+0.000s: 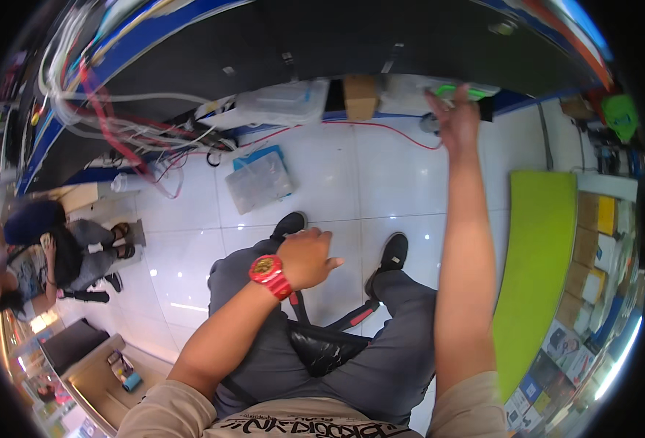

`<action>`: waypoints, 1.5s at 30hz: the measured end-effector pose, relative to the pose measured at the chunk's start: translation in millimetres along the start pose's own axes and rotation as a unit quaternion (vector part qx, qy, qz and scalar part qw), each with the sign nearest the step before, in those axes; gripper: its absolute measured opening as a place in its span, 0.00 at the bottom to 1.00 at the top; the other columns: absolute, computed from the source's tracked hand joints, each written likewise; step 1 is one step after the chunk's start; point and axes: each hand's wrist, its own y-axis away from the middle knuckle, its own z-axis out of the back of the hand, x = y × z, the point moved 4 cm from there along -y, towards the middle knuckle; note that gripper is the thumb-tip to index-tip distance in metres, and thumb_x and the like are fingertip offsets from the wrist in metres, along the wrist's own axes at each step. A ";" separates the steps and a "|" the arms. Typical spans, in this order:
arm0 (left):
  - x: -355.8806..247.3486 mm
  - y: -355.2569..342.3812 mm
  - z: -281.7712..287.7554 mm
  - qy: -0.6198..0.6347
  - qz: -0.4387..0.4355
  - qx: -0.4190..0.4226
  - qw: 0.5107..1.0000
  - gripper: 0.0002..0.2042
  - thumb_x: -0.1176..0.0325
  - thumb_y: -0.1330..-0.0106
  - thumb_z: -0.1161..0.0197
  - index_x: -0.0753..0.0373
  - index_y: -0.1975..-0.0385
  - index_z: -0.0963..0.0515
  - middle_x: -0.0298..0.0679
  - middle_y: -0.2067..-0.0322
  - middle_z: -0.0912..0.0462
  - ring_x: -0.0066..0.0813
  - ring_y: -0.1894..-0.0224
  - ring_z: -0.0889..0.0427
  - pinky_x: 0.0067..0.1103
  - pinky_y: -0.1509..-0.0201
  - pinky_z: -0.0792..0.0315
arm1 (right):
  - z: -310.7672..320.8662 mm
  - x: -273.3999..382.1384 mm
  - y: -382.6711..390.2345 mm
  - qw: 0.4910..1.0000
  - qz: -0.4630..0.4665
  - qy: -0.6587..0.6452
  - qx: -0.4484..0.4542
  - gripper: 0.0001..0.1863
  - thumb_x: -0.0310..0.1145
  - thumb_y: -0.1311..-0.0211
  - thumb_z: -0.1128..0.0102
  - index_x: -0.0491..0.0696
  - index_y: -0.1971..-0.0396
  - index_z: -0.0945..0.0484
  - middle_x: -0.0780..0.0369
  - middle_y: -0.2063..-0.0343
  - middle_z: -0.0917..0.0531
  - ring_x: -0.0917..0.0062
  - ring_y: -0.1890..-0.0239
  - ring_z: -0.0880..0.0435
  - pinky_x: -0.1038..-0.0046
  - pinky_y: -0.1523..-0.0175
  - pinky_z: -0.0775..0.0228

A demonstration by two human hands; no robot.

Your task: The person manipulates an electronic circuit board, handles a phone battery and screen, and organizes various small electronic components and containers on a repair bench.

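Seated person, right arm straight out to 1 o'clock. Right hand [459,120]: fingers spread, tips up by the clear plastic tub with bright green trim [477,93]; touching or not, can't tell from here. Tub sits at 1, by the near edge of the long dark panel with blue edging [322,44]; green trim runs roughly 9 to 3, so long axis looks the same; fingers cover part, can't tell which end is front. Left hand [306,259] over the lap, fingers loosely bent, thumb apart and aimed at 3; red strap watch with round dial [267,269] on that wrist. Blocky brown cardboard box [360,98] at 12, cloudy clear plastic container [282,104] toward 11. On glossy white floor tiles [322,171], at 11: flat translucent plastic box [257,182] with bright blue showing behind, askew. Thin red cable [373,125] bends past 12 toward 1. Long smooth lime-green surface [534,270] at 3, running 12 to 6. Another person [59,255] sits at 9
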 end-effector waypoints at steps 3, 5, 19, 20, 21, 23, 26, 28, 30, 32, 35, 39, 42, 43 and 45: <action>4.2 10.2 -2.5 -0.023 -0.025 -0.044 0.998 0.25 0.52 0.32 0.35 0.68 0.45 0.23 0.50 0.54 0.18 0.51 0.52 0.17 0.40 0.45 0.24 | 8.5 -17.0 -6.4 0.999 -0.017 -0.007 0.032 0.29 0.44 0.20 0.51 0.38 0.35 0.42 0.50 0.37 0.34 0.44 0.36 0.27 0.48 0.32 0.28; 24.2 25.0 1.1 0.015 0.000 -0.049 0.999 0.25 0.52 0.32 0.35 0.68 0.45 0.23 0.50 0.55 0.18 0.50 0.52 0.17 0.40 0.45 0.25 | 11.1 -71.2 24.3 0.994 -0.050 -0.003 -0.095 0.37 0.61 0.23 0.57 0.42 0.34 0.39 0.53 0.40 0.30 0.53 0.39 0.23 0.54 0.38 0.25; 170.5 97.3 -11.2 0.122 0.101 -0.116 0.981 0.16 0.58 0.37 0.31 0.66 0.62 0.20 0.43 0.66 0.17 0.41 0.61 0.15 0.34 0.55 0.26 | -42.6 -507.5 146.5 0.696 -0.195 0.661 0.203 0.29 0.51 0.35 0.31 0.35 0.58 0.23 0.57 0.68 0.17 0.69 0.65 0.21 0.64 0.57 0.29; 175.3 100.5 -8.5 0.125 0.090 -0.126 0.980 0.16 0.58 0.38 0.31 0.66 0.62 0.20 0.43 0.66 0.17 0.40 0.61 0.15 0.34 0.55 0.26 | -36.4 -516.6 140.6 0.702 -0.228 0.654 0.166 0.30 0.51 0.35 0.31 0.35 0.54 0.24 0.57 0.66 0.17 0.69 0.63 0.20 0.64 0.58 0.29; 191.7 108.4 -16.1 0.146 0.137 -0.120 0.972 0.16 0.58 0.39 0.30 0.66 0.63 0.20 0.43 0.66 0.17 0.40 0.62 0.15 0.33 0.55 0.26 | -78.8 -529.8 180.2 0.728 -0.345 0.565 0.179 0.32 0.49 0.36 0.30 0.36 0.46 0.26 0.56 0.58 0.17 0.69 0.58 0.19 0.68 0.55 0.29; 207.8 116.7 -11.7 0.154 0.145 -0.121 0.970 0.16 0.58 0.39 0.30 0.66 0.63 0.20 0.43 0.66 0.17 0.40 0.61 0.15 0.34 0.55 0.26 | -95.0 -530.7 175.6 0.752 -0.369 0.510 0.196 0.33 0.46 0.38 0.28 0.33 0.45 0.26 0.54 0.57 0.17 0.69 0.55 0.19 0.68 0.52 0.28; 223.5 123.2 -13.7 0.149 0.141 -0.113 0.972 0.16 0.59 0.39 0.30 0.66 0.62 0.20 0.43 0.66 0.17 0.40 0.61 0.15 0.34 0.54 0.26 | -92.5 -540.0 160.1 0.798 -0.379 0.435 0.175 0.31 0.40 0.39 0.27 0.33 0.45 0.25 0.54 0.56 0.16 0.68 0.53 0.18 0.67 0.50 0.27; 232.3 125.4 -18.0 0.156 0.149 -0.111 0.970 0.17 0.59 0.39 0.30 0.67 0.61 0.21 0.43 0.66 0.17 0.41 0.61 0.16 0.35 0.53 0.26 | -107.8 -546.4 170.7 0.794 -0.379 0.441 0.175 0.27 0.36 0.42 0.25 0.40 0.45 0.24 0.57 0.51 0.18 0.67 0.50 0.20 0.67 0.47 0.29; 234.0 126.5 -20.5 0.160 0.152 -0.120 0.968 0.17 0.59 0.39 0.30 0.67 0.61 0.21 0.44 0.66 0.17 0.41 0.61 0.16 0.35 0.53 0.26 | -112.0 -546.4 185.1 0.797 -0.409 0.419 0.150 0.26 0.35 0.42 0.25 0.41 0.47 0.23 0.57 0.52 0.18 0.67 0.50 0.20 0.66 0.47 0.29; 237.3 127.6 -20.3 0.163 0.152 -0.129 0.966 0.17 0.59 0.39 0.30 0.67 0.61 0.21 0.44 0.66 0.17 0.41 0.61 0.16 0.35 0.53 0.26 | -115.4 -549.6 190.6 0.799 -0.436 0.396 0.122 0.24 0.35 0.42 0.26 0.43 0.48 0.23 0.58 0.53 0.18 0.68 0.51 0.20 0.65 0.46 0.29; 238.1 131.7 -13.2 0.154 0.140 -0.136 0.969 0.17 0.59 0.39 0.30 0.67 0.61 0.21 0.44 0.65 0.17 0.41 0.61 0.15 0.34 0.53 0.25 | -99.8 -552.6 185.2 0.822 -0.459 0.314 0.119 0.22 0.32 0.43 0.28 0.44 0.49 0.22 0.59 0.54 0.18 0.67 0.50 0.20 0.65 0.45 0.30; 240.6 132.7 -9.5 0.154 0.136 -0.160 0.966 0.18 0.57 0.38 0.30 0.67 0.61 0.22 0.44 0.65 0.18 0.41 0.61 0.16 0.34 0.53 0.25 | -105.6 -550.7 192.5 0.838 -0.438 0.298 0.126 0.21 0.28 0.47 0.31 0.42 0.51 0.20 0.58 0.57 0.18 0.65 0.52 0.19 0.65 0.45 0.29; 240.1 134.6 -11.6 0.153 0.150 -0.164 0.963 0.18 0.56 0.37 0.31 0.66 0.61 0.22 0.44 0.65 0.18 0.42 0.60 0.15 0.35 0.53 0.25 | -129.8 -538.7 220.8 0.860 -0.435 0.229 0.134 0.23 0.29 0.49 0.30 0.36 0.52 0.21 0.57 0.58 0.18 0.64 0.56 0.18 0.65 0.48 0.27; 241.6 133.3 -9.3 0.146 0.153 -0.164 0.964 0.18 0.55 0.36 0.32 0.66 0.61 0.22 0.44 0.65 0.18 0.42 0.60 0.15 0.35 0.53 0.25 | -133.2 -528.5 222.2 0.871 -0.409 0.252 0.105 0.24 0.29 0.51 0.28 0.35 0.53 0.21 0.55 0.58 0.18 0.64 0.57 0.18 0.65 0.51 0.26; 239.6 125.8 -2.6 0.130 0.140 -0.158 0.969 0.18 0.55 0.36 0.33 0.65 0.60 0.22 0.45 0.65 0.18 0.42 0.60 0.15 0.35 0.54 0.25 | -118.4 -506.7 217.9 0.889 -0.362 0.274 0.052 0.25 0.30 0.53 0.27 0.33 0.54 0.21 0.54 0.59 0.19 0.64 0.59 0.18 0.65 0.53 0.26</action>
